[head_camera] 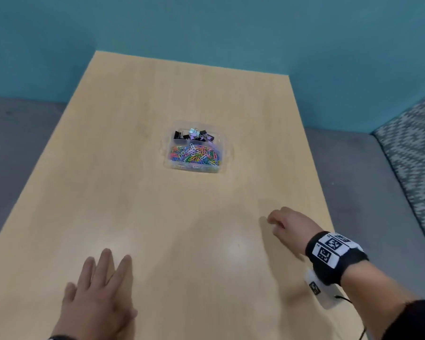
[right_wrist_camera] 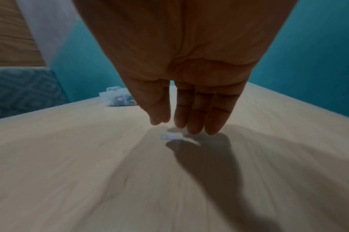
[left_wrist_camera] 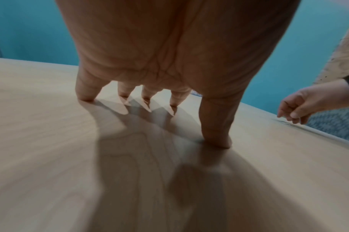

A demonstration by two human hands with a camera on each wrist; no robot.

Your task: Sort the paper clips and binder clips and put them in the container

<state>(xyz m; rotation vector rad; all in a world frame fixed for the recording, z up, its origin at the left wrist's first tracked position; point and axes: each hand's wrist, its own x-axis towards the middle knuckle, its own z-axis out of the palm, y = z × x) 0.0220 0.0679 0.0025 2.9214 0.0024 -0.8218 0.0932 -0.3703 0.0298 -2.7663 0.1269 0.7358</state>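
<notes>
A clear plastic container [head_camera: 193,169] stands mid-table; black and silver binder clips [head_camera: 194,135] fill its far compartment and coloured paper clips [head_camera: 194,154] its near one. My left hand [head_camera: 103,268] lies flat on the wooden table [head_camera: 157,212] at the near left, fingers spread and straight, and its fingertips [left_wrist_camera: 86,97] press the surface. My right hand [head_camera: 274,223] hovers near the table's right edge with its fingers pointing down and holds nothing. Just under its fingertips [right_wrist_camera: 193,130] a small pale clip [right_wrist_camera: 171,136] lies on the table. The container [right_wrist_camera: 115,97] shows beyond it.
The table's right edge [head_camera: 326,217] runs close beside my right hand. A grey seat [head_camera: 368,192] and a patterned cushion [head_camera: 412,153] lie to the right, a teal wall [head_camera: 206,33] behind. A cable [head_camera: 349,303] trails from the right wrist band.
</notes>
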